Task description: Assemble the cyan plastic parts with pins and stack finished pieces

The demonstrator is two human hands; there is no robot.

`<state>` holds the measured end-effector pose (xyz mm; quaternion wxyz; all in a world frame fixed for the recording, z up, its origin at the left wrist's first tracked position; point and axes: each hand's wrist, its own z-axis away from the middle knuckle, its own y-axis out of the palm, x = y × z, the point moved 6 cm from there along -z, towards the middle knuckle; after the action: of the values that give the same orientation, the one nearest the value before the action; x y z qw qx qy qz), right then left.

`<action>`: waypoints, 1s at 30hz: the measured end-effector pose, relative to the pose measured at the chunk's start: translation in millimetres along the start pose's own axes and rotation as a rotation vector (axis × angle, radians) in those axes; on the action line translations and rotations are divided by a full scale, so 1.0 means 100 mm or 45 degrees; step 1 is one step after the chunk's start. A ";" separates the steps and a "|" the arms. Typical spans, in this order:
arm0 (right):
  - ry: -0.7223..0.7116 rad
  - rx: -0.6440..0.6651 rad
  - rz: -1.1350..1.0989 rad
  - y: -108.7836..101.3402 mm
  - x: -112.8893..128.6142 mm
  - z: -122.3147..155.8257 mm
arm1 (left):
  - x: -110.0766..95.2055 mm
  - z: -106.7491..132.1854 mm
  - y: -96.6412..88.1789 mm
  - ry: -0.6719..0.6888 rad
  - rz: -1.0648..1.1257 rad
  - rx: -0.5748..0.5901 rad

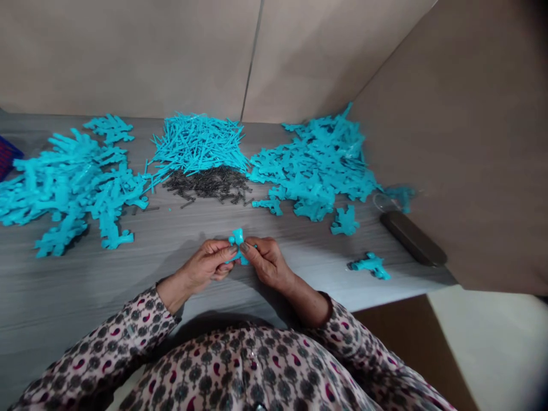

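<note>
Two patterned sleeves, two hands pinching one turquoise piece.

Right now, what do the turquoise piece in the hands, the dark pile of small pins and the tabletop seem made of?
The turquoise piece looks like moulded plastic: smooth, glossy, one even colour. The dark pins look metallic, dull grey with faint sheen, though too small to be sure. The tabletop looks like grey wood-grain laminate, evenly streaked, low sheen.

beige panel walls, grey wood-grain desk
</note>
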<state>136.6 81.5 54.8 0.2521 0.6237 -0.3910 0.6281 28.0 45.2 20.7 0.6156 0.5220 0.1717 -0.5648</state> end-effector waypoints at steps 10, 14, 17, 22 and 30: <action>0.209 -0.155 -0.425 0.07 -0.21 -0.09 | -0.09 0.00 -0.16 0.094 -0.256 -0.171; 0.354 -0.291 -0.618 0.07 -0.37 -0.11 | -0.19 0.08 -0.31 0.260 -0.472 -0.290; 0.455 -0.351 -0.794 0.05 -0.43 -0.12 | -0.27 0.16 -0.39 0.525 -0.641 -0.434; 0.532 -0.297 -0.908 0.08 -0.42 -0.15 | -0.40 0.29 -0.26 0.902 -1.218 -0.515; 0.632 -0.132 -0.704 0.08 -0.47 -0.13 | -0.52 0.40 -0.15 1.047 -1.367 -0.601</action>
<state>126.9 95.0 8.1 0.5303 0.5210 -0.1662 0.6478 -15.7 41.2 71.9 0.2347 0.3887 0.7407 -0.4952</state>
